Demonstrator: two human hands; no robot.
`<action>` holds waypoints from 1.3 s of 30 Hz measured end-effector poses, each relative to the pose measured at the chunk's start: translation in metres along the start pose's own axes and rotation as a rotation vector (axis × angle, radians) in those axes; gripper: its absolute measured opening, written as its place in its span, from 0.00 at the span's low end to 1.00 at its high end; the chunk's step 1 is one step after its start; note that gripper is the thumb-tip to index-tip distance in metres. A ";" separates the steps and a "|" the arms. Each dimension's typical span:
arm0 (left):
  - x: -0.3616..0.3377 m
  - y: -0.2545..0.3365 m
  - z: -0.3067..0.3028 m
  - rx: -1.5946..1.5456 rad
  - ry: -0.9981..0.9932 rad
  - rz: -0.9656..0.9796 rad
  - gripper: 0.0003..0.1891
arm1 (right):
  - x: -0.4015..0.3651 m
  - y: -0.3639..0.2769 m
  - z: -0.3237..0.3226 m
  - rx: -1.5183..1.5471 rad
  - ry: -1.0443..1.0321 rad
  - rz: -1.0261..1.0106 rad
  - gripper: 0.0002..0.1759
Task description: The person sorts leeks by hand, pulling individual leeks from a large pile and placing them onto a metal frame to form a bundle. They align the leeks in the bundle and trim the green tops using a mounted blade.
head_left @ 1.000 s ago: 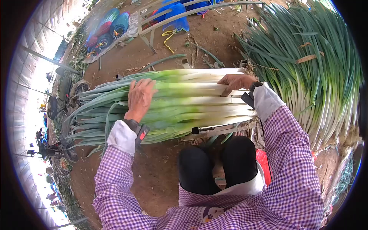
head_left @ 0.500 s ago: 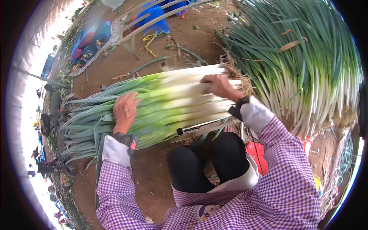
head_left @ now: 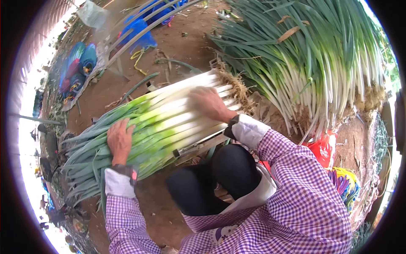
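Note:
A wide layer of leeks [head_left: 169, 114] lies across a low stand [head_left: 198, 147] in front of my knees, green leaves to the left and roots to the right. My left hand [head_left: 120, 137] rests on the green leaves, its fingers bent and slightly apart over them. Over the white stalks near the roots lies my right hand [head_left: 208, 103], blurred by motion. Its fingers are too smeared to tell whether they grip a stalk.
A big heap of leeks [head_left: 313, 63] fills the upper right. Blue bags [head_left: 139, 33] lie by metal rails at the top, and bundles of coloured cord [head_left: 78, 70] at the upper left. At the right are a red bag [head_left: 323, 149] and coloured strips [head_left: 344, 184].
The view has swung right, so the leeks appear tilted and further left. My right hand has shifted slightly toward the leaves along the white stalks. My left hand stays on the leaves.

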State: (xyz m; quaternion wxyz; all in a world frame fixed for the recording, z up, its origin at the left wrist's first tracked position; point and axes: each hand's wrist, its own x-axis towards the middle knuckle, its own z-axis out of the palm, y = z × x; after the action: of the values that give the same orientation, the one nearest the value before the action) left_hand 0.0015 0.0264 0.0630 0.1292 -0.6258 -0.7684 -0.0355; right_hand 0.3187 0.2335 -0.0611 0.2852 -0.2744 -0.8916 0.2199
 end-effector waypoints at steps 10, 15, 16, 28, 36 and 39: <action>-0.006 0.010 -0.016 -0.004 -0.050 -0.012 0.17 | -0.007 -0.015 -0.023 -0.005 -0.174 -0.012 0.38; -0.012 0.011 -0.007 -0.006 0.016 -0.027 0.17 | -0.012 -0.004 -0.013 0.023 -0.119 -0.070 0.36; -0.011 0.013 -0.007 -0.012 0.035 -0.032 0.17 | -0.009 -0.004 -0.008 -0.015 -0.095 -0.086 0.36; -0.010 0.011 0.004 -0.019 0.029 -0.094 0.19 | 0.002 -0.073 0.022 -0.142 -0.032 -0.072 0.27; -0.019 0.006 -0.016 -0.118 0.090 -0.017 0.22 | -0.001 -0.075 0.019 -0.142 -0.037 -0.077 0.26; -0.044 -0.009 -0.036 -0.082 0.137 0.005 0.25 | -0.001 -0.073 0.021 -0.139 -0.020 -0.087 0.26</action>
State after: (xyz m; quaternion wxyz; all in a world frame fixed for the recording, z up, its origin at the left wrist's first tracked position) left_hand 0.0064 -0.0255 0.0884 0.1561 -0.6286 -0.7540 -0.1094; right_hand 0.2798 0.1728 -0.0372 0.2657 -0.2522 -0.9188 0.1474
